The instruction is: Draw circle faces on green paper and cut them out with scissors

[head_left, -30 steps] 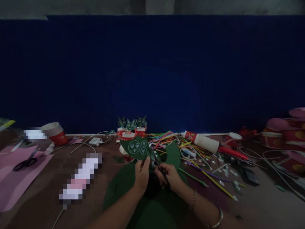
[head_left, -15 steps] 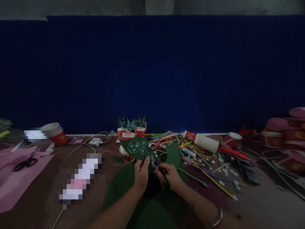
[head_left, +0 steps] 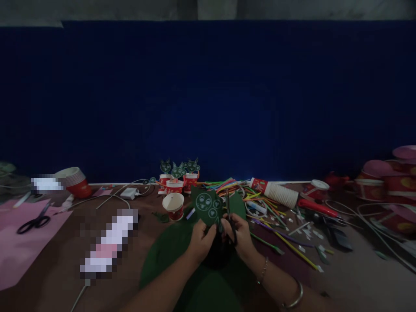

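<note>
Here, dark green paper (head_left: 204,208) drawn with a smiling face and heart-filled circles extends beyond the left hand (head_left: 201,240), whose grip is pinched on the lower edge, leaving the drawn face exposed above the fingertips. Alongside, the right hand (head_left: 239,236) has its grip closed around dark scissors (head_left: 228,203), their blades pointing toward the blue backdrop (head_left: 208,95) just right of the paper; whether they touch it cannot be told in the dim light. An open paper cup (head_left: 173,208) stands beyond the left hand, near three red cups (head_left: 174,187) topped with animal-face cutouts (head_left: 178,170). Colored craft stems (head_left: 224,185) and a sideways cup stack (head_left: 281,194) lie across the cluttered worktop (head_left: 61,264).
</note>
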`<state>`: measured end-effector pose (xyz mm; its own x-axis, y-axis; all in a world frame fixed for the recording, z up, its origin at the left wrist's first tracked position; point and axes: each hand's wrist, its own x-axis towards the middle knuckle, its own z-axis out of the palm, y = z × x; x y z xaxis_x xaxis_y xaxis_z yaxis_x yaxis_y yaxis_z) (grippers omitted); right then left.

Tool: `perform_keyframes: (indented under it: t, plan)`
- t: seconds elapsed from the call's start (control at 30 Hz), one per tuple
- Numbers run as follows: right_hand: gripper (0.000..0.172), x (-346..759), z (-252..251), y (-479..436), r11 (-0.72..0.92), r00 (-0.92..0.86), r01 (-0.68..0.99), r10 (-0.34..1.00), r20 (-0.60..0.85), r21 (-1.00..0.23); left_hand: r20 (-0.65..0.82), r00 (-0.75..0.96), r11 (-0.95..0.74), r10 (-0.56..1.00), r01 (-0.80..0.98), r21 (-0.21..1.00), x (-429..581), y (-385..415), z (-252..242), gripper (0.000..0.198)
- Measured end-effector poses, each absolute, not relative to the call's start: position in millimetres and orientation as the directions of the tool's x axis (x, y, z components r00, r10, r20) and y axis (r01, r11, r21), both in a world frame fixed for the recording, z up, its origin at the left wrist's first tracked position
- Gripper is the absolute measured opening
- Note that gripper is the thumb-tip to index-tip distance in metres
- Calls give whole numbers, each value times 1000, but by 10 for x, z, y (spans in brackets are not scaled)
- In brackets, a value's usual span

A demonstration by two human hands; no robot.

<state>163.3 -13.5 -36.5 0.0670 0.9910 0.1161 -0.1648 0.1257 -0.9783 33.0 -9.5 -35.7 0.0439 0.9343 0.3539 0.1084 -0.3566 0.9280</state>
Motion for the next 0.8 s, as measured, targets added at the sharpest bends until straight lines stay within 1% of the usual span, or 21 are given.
perform_keyframes:
  t: [0.07, 0.17, 0.23, 0.37, 0.57, 0.7, 0.8]
  plan:
    - [38, 1629, -366, -136, 156, 68, -152, 987, 147, -976, 371, 101, -383, 923, 150, 911, 334, -87, -373, 15]
    - [34, 1623, -384, -132, 202, 112, -137, 976, 187, -970, 330, 127, -349, 935, 177, 920, 342, -71, -386, 15]
    - [33, 1625, -399, -127, 209, 145, -132, 971, 190, -969, 292, 110, -308, 950, 182, 934, 345, -63, -380, 13]
    - [32, 1632, -408, -133, 201, 129, -107, 974, 187, -974, 256, 36, -258, 966, 133, 957, 342, -63, -353, 20]
    - [33, 1628, -361, -161, 231, 152, -71, 964, 219, -970, 250, 57, -256, 967, 126, 959, 355, -73, -342, 23]
    - [32, 1619, -350, -174, 202, 117, -63, 974, 194, -977, 230, -39, -228, 972, 62, 972, 358, -85, -303, 21]
    - [33, 1612, -381, -180, 198, -24, -60, 980, 200, -978, 230, -151, -233, 962, -6, 972, 346, -81, -284, 21]
